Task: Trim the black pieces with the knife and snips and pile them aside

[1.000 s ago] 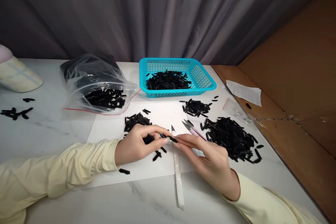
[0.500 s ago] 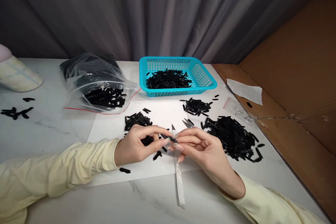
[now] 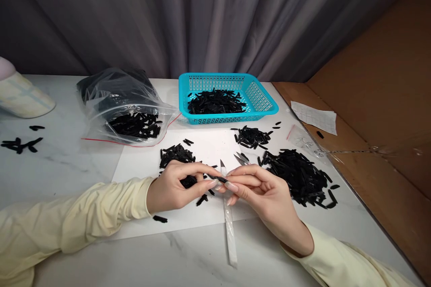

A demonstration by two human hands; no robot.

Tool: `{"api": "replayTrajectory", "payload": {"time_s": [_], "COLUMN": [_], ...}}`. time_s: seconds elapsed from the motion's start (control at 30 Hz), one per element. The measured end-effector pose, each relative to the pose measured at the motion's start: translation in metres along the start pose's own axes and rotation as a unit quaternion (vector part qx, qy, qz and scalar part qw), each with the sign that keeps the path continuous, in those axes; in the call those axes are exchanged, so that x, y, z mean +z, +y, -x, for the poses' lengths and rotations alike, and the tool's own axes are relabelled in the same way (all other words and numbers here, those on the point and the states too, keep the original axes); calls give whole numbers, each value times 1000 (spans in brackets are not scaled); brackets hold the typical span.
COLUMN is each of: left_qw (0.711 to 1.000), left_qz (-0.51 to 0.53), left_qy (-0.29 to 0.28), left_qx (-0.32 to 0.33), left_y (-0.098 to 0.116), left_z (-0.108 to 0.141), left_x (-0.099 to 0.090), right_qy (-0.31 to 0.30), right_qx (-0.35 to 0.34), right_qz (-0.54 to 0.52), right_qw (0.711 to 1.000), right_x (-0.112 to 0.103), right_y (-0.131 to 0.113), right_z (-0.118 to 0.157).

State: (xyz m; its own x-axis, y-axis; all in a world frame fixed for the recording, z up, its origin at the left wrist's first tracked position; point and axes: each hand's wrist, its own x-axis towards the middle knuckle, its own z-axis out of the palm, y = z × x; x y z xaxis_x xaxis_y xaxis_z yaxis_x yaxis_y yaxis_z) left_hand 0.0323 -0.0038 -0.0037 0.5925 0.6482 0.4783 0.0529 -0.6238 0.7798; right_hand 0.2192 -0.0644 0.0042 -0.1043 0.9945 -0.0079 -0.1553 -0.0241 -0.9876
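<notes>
A small dark elongated piece (image 3: 220,179) is pinched between the fingertips of both hands. My left hand (image 3: 180,186) grips its left end, thumb below and forefinger above. On its right end, the thumb and fingers of my right hand (image 3: 264,193) are closed. Under the hands lies a craft knife (image 3: 230,237) with its handle wrapped in white, its blade tip pointing away. Metal tips of another tool (image 3: 240,158) show behind my right hand. Piles of black pieces lie left (image 3: 177,154) and right (image 3: 296,177) of the hands, on white paper (image 3: 134,197) and the table.
A blue basket (image 3: 229,119) of black pieces stands at the back. Left of it lies an open clear bag (image 3: 134,125) with more pieces. A pale cup-like object (image 3: 25,94) is at far left. Cardboard (image 3: 370,143) borders the right side, with a paper slip (image 3: 314,116).
The fingertips of my right hand have shifted slightly right and the piece is turned a little between the fingers. My left hand has hardly moved.
</notes>
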Motion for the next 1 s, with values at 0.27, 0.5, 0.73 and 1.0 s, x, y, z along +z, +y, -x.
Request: {"api": "replayTrajectory", "payload": {"time_s": [0.27, 0.5, 0.73, 1.0], "left_qw": [1000, 1000, 1000, 1000], "left_qz": [18, 13, -6, -20], "left_qy": [-13, -13, -1, 0], "left_qx": [-20, -9, 8, 16], "left_y": [-2, -2, -2, -1], "left_z": [0, 2, 1, 3], "left_x": [0, 0, 1, 2], "right_qy": [34, 40, 42, 45], "right_qx": [-227, -318, -228, -8], "right_qz": [252, 361, 295, 39], "right_qw": [940, 876, 927, 998], "right_x": [-4, -7, -4, 2], "right_y": [6, 10, 7, 1], "right_z": [9, 10, 10, 4]}}
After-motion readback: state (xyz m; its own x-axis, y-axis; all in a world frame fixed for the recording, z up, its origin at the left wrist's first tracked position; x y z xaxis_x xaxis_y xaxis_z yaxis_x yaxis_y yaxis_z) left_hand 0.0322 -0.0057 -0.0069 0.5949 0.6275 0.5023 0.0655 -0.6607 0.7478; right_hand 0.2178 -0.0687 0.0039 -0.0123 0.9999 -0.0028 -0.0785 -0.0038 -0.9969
